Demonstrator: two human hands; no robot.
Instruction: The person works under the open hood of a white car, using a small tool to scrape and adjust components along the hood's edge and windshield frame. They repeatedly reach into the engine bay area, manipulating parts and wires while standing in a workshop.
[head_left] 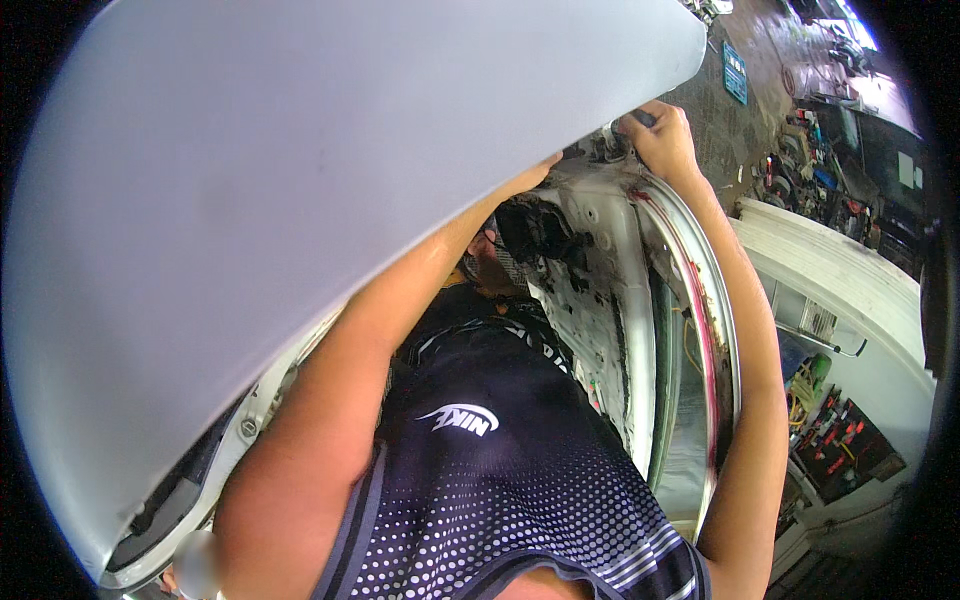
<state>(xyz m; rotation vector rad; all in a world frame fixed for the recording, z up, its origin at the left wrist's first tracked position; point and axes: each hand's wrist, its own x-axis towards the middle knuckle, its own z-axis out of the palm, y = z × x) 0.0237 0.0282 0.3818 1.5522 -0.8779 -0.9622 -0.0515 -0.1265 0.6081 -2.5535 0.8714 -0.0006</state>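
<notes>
A large smooth light grey car body panel (330, 150) spans the left and upper part of the view. My left arm reaches along its lower edge. Only the back of my left hand (540, 174) shows there, and its fingers are hidden behind the panel edge. Beyond the panel's edge, my right hand (665, 140) is closed around a small dark piece (645, 118), whose kind I cannot make out. It is beside a metal fitting (608, 142) at the top of a dirty white car door (600, 225). My right arm passes outside the door's edge.
Black parts and wiring (545, 235) sit inside the gap between panel and door. A blue case (735, 73) lies on the dark floor. Tools and parts are piled (820, 180) at the far right. A white ledge (830, 250) and a rack of red tools (845, 440) stand right.
</notes>
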